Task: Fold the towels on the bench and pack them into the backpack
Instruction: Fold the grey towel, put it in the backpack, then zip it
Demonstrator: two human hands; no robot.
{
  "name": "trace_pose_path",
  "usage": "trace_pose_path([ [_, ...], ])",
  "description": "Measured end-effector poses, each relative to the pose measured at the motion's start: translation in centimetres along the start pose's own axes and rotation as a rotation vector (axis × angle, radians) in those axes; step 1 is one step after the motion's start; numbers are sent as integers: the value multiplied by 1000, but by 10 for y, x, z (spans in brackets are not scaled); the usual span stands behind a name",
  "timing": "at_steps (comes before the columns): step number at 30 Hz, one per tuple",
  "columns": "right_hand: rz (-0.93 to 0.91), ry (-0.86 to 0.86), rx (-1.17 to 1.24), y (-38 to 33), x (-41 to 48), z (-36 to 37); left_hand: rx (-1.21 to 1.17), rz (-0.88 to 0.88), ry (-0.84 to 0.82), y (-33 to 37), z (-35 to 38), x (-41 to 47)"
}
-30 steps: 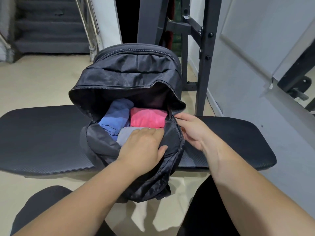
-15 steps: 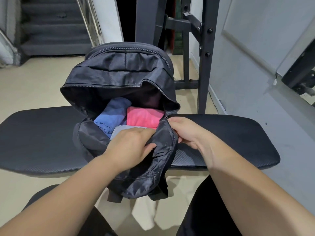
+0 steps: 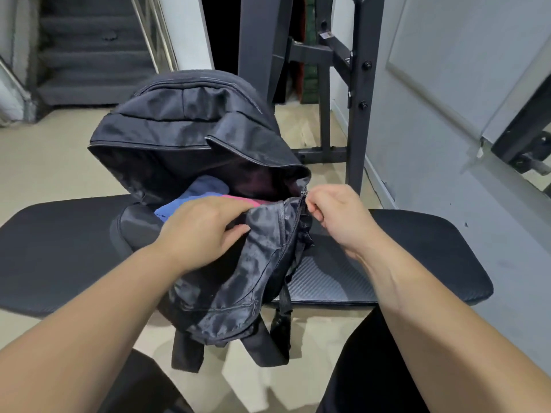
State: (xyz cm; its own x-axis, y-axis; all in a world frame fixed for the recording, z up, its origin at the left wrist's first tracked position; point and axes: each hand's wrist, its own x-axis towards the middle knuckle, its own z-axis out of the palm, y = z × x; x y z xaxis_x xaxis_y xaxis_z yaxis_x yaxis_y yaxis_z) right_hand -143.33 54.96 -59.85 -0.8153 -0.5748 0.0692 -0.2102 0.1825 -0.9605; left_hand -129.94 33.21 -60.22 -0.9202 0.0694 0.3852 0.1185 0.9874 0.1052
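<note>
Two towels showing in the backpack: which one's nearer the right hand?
The pink towel, closer to the right hand; the blue towel lies further left.

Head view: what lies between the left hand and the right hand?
The backpack's black front panel, bunched, and its zipper edge. The left hand grips the panel; the right hand pinches at the zipper. Shown in head view.
</note>
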Motion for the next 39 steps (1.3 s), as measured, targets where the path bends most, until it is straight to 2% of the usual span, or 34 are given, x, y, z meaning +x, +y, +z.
trace_pose_path([
  [4, -77, -1, -9, -15, -1, 13, -49, -31, 146, 2, -14, 0],
  [7, -98, -27, -125, -20, 2, 21, -50, -37, 345, 32, -19, 7],
  [9, -91, -67, -137, -23, 2, 24, -42, -72, 393, 52, -22, 17],
  [12, -13, -158, -51, -21, 1, 27, 32, -174, 188, 70, -18, 30],
  [14, 39, -173, -32, -14, -3, 28, 82, -214, 112, 76, -11, 32],
  [20, -8, -211, -75, 7, -13, 21, 93, -192, 89, 86, 6, 32],
  [26, -22, -289, 126, 20, -22, 20, -120, -322, 87, 83, 7, 33],
  [28, -81, -252, 56, 19, -22, 15, -192, -371, 89, 86, 6, 31],
  [31, -175, -113, -129, 22, -22, 9, -321, -535, 102, 88, 3, 28],
  [35, -274, 22, -312, 33, -28, 15, -383, -693, 123, 89, -1, 25],
  [37, -309, 41, -368, 35, -28, 22, -403, -730, 96, 90, -3, 24],
  [39, -396, 53, -480, 36, -27, 28, -389, -755, 0, 87, -7, 23],
])
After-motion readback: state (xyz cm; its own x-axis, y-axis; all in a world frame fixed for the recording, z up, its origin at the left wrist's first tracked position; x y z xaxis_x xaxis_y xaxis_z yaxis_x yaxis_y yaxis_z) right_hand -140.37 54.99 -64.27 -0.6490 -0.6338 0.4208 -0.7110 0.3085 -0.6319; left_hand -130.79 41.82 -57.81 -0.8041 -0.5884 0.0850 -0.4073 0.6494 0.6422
